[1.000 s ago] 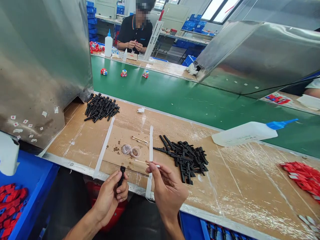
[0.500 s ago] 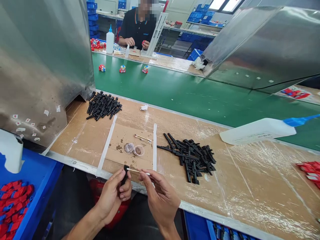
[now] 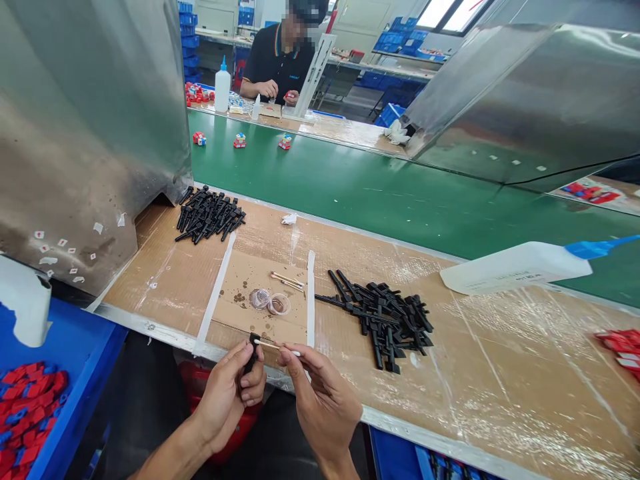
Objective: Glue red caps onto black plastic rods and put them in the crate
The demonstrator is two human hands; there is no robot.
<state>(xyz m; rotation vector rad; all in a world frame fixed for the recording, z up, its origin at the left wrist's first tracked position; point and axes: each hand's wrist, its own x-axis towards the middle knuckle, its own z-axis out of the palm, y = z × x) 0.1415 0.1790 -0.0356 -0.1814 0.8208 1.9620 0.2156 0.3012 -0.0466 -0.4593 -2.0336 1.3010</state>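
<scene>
My left hand [image 3: 233, 387] is closed around a black plastic part [image 3: 253, 345], its squarish head showing above the fingers. A cotton swab [image 3: 270, 344] is pinched in my right hand [image 3: 320, 397], with its white tip at the head of that part. Just beyond my hands, two small clear cups [image 3: 279, 304] sit on a stained cardboard sheet [image 3: 235, 273], and a few more swabs [image 3: 287, 280] lie there too. To the right is a pile of black plastic parts [image 3: 385, 317]; another black pile [image 3: 210, 213] lies at the far left of the bench.
A white bottle with a blue nozzle [image 3: 520, 267] lies tilted at the right. Behind the bench runs a green conveyor belt [image 3: 340, 180] carrying small red-and-white pieces [image 3: 240, 141]. A co-worker [image 3: 280, 67] sits opposite. A blue bin [image 3: 90, 373] of red parts is at lower left; metal housings flank the belt.
The pieces on the belt have shifted slightly left. My hands keep almost the same pose, the swab still at the black part. The co-worker's head has come lower into view.
</scene>
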